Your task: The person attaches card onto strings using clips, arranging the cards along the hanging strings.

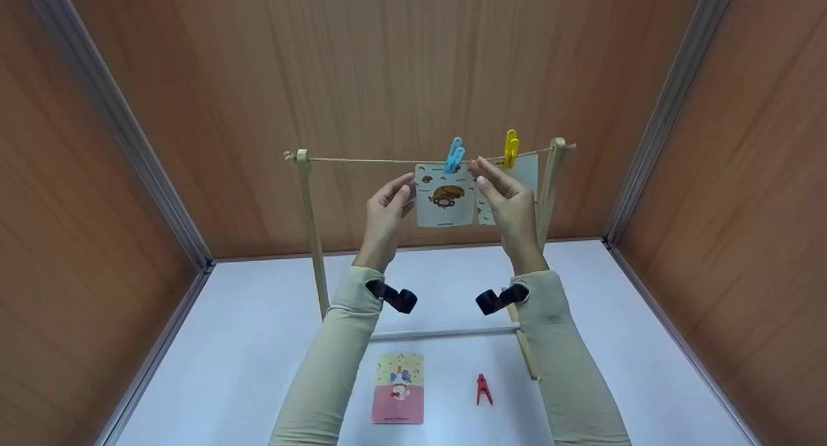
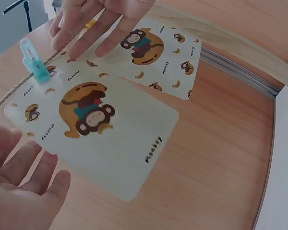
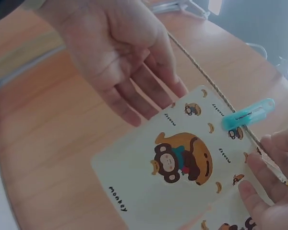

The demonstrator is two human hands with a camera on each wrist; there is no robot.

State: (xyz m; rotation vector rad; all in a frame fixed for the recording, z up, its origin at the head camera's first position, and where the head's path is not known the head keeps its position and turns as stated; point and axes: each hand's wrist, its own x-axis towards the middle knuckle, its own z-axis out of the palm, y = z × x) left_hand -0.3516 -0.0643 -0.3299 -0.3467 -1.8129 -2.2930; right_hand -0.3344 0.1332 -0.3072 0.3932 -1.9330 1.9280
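A monkey card [image 1: 447, 214] hangs from a string [image 1: 368, 160] by a light blue clothespin [image 1: 455, 155] near the middle of its top edge, picture upside down. My left hand [image 1: 386, 214] is at the card's left edge, fingertips right at the edge and fingers loosely bent. At its upper right corner is my right hand [image 1: 514, 214], with loosely extended fingers close to the string in the left wrist view. A second monkey card [image 2: 180, 62] hangs farther right, under a yellow clothespin [image 1: 511, 150], partly hidden behind my right hand in the head view.
Two wooden posts, left [image 1: 309, 220] and right [image 1: 548, 181], hold the string, with a pale bar [image 1: 446, 333] low between them. On the white table [image 1: 219, 362] lie a pink and yellow card [image 1: 398, 404] and a red clothespin [image 1: 483, 390]. Wood-patterned panels [image 1: 387, 58] surround it.
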